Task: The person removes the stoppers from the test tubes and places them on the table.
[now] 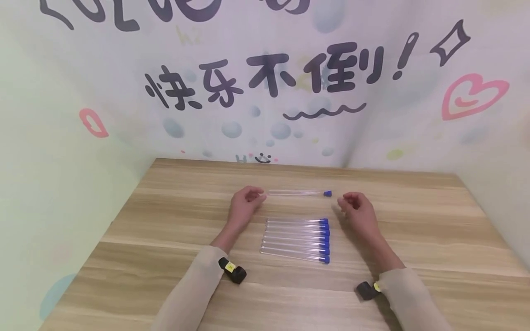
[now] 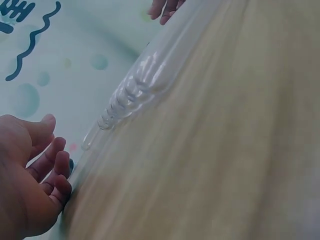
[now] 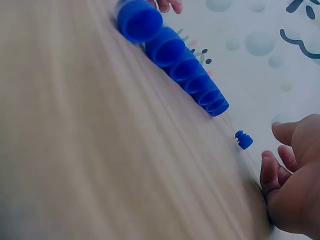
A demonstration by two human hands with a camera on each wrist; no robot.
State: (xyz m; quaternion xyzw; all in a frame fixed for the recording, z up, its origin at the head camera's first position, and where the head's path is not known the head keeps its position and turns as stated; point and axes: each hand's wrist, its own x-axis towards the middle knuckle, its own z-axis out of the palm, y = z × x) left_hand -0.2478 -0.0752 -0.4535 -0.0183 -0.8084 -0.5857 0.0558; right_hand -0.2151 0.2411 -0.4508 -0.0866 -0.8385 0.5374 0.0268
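Note:
On the wooden table a clear test tube [image 1: 295, 192] lies crosswise at the back. Its blue stopper [image 1: 328, 193] sits at the right end, and the ridged neck of that stopper [image 3: 243, 140] shows in the right wrist view. Nearer the front, several clear test tubes [image 1: 291, 239] lie side by side, their blue caps [image 3: 184, 69] all pointing right. My left hand [image 1: 246, 202] rests beside the rounded end of the back tube, fingers loosely bent and holding nothing. To the right of the stopper, my right hand [image 1: 359, 211] lies with relaxed fingers, apart from it and holding nothing.
The wooden table [image 1: 165, 207] ends at a white printed backdrop [image 1: 232, 138] with black lettering. Light walls stand at the left and right. A small black camera [image 1: 236, 272] is strapped on the left wrist and another black camera [image 1: 366, 290] on the right.

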